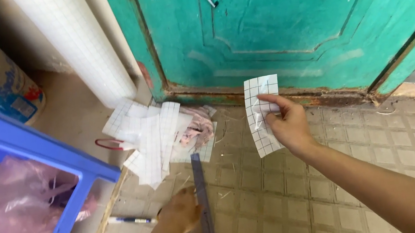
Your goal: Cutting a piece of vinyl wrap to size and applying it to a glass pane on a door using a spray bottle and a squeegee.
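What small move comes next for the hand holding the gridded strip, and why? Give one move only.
Probably lower the right hand so the gridded paper strip goes onto the pile of gridded scraps by the teal door. The strip hangs loose off the floor, while the left hand rests by the metal ruler.

Two bare forearms, left grip and right grip without sleeves, gloves, rings or watch.

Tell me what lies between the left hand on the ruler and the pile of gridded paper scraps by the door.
Nothing visible does. The left hand rests on the grey ruler, and only bare tiled floor separates it from the scrap pile. The ruler's far end nearly reaches the pile.
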